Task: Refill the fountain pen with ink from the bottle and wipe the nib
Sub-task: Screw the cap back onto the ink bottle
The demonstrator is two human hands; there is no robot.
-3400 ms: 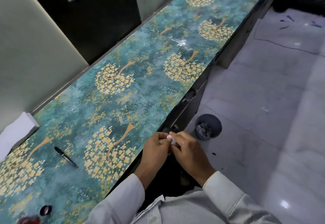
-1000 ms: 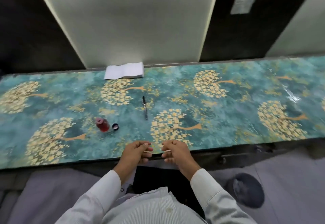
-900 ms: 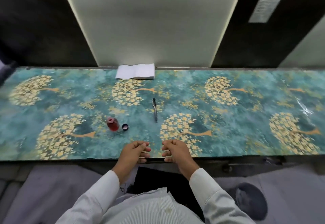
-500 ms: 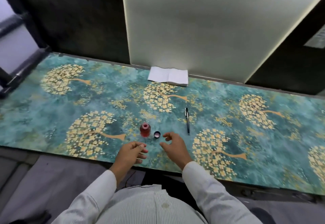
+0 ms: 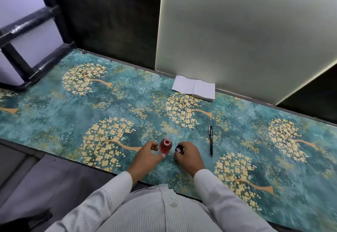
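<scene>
A small open bottle of red ink (image 5: 165,146) stands upright on the teal patterned tabletop (image 5: 54,115), near the front edge. My left hand (image 5: 145,157) curls around the bottle's left side, thumb and fingers apart, close to it or just touching. My right hand (image 5: 187,156) sits to the bottle's right, its fingertips closed on the small black cap (image 5: 179,148). The black fountain pen (image 5: 211,140) lies capped on the table to the right of my right hand, pointing away from me.
A stack of white tissues (image 5: 194,87) lies at the back against the pale wall panel (image 5: 237,31). A black frame (image 5: 27,36) rises at the far left end. The table's front edge runs just under my wrists.
My view swung left from the floor bin to the desk. Both hands moved forward from the front edge to the bottle; the right hand closed on the cap, the left reached the bottle's side.
</scene>
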